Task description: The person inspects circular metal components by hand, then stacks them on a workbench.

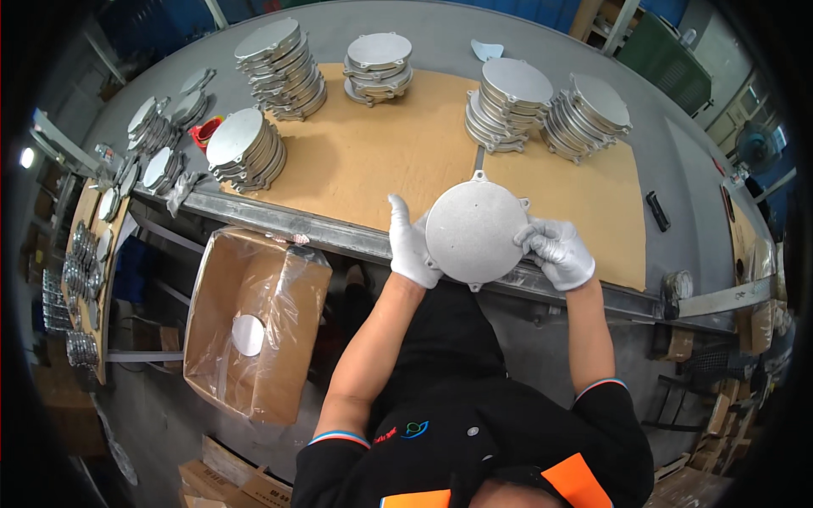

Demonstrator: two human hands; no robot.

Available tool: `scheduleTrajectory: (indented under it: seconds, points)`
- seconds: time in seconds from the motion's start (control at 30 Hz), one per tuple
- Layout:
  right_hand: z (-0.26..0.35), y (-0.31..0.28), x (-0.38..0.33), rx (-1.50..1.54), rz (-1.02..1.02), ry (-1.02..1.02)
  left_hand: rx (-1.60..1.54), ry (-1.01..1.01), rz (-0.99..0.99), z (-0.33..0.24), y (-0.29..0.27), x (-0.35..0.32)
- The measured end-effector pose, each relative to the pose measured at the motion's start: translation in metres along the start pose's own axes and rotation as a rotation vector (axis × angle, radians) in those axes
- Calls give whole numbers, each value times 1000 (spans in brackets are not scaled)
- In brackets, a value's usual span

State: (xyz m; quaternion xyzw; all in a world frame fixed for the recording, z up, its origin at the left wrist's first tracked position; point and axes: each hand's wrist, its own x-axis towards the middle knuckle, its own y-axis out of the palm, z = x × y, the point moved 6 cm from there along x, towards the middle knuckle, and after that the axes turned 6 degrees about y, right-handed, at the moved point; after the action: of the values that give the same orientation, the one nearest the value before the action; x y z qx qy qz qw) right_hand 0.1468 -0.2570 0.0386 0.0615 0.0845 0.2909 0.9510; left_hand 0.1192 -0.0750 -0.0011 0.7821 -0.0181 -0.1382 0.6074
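A round grey metal cover (476,233) with small lugs round its rim is held up over the near edge of the workbench, its flat face toward me. My left hand (411,245), in a white glove, supports its left side, with the thumb raised and the other fingers hidden behind the disc. On the opposite side my right hand (556,251), also gloved, pinches the rim beside a lug. Beyond the cover stand two stacks of similar covers, one right of centre (517,80) and one farther right (600,100).
More cover stacks stand on the cardboard sheet (381,161), including a tall one (269,41) and a low one (379,52). Left below the bench edge sits a plastic-lined carton (292,372) with a white disc (248,335) inside. A black tool (657,212) lies at the right.
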Motion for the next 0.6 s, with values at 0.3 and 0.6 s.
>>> scheduleTrajectory:
  seconds: [0.3,0.6]
  points:
    - [-10,7,7,276,-43,-43,96,204,248,12,-4,3]
    - [6,-10,5,-392,-512,-116,47,224,127,15,-16,30]
